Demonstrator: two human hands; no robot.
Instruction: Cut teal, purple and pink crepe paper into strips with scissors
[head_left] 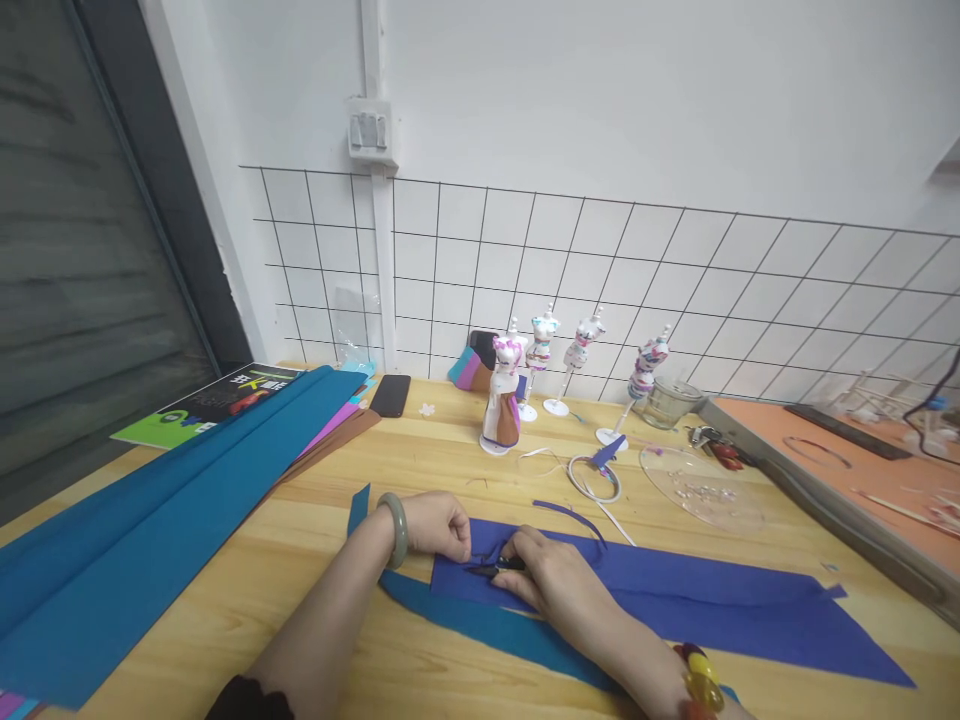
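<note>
My right hand (551, 580) is closed round small dark scissors (484, 570), whose pointed end aims left over the purple-blue sheet (697, 590). Close by, my left hand (439, 525) is closed at the sheet's left end, fingertips pressed together. What they pinch is hidden. A teal strip (465, 615) runs below both hands and passes under my right forearm. A thin purple strip (570, 515) curls on the wood just beyond my right hand.
Several small mannequins stand at the back, one (508, 380) with a brown and purple skirt. A tape roll (594, 480), a clear plate of beads (701, 490) and a glass (670, 402) lie right. Rolled teal sheets (187, 490), a book (217, 400) and a phone (391, 396) are left.
</note>
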